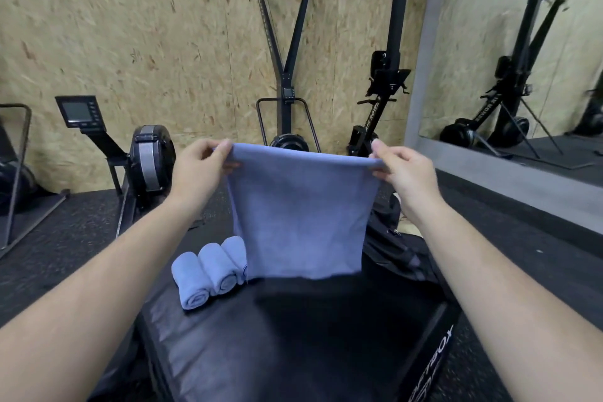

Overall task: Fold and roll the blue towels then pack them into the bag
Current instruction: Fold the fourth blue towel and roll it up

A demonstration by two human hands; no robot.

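Blue towel (300, 215) aloft, top corners in left hand (199, 170) and right hand (404, 173).

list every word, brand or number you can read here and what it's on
"AIR ROWE", last letter hidden: beam of the upright rowing machine.
Same lettering reversed: in the mirror.
"TBOX", start cut off: side of the black box.
Lettering on the ski machine post: too blurred to read.
Screen of the monitor: nothing legible.

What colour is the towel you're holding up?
Plain light blue, no pattern; the head view shows the towel best.
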